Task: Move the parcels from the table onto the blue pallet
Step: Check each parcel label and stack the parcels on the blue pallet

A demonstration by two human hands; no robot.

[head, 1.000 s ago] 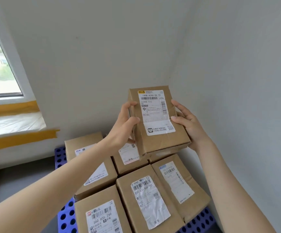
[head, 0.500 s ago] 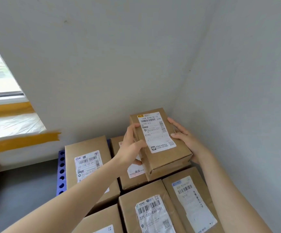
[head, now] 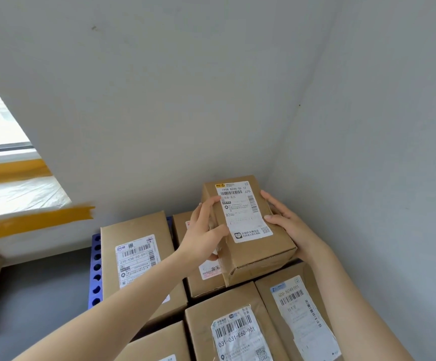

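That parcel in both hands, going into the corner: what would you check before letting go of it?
1. Grip: left hand and right hand clasp opposite sides of the held parcel: ok.
2. Label faces up: ok.
3. Target over the blue pallet: ok.
4. Parcel fully resting on the boxes below: cannot tell.
5. Parcel level: not ok, it looks tilted.
6. Clearance from the right wall: cannot tell.
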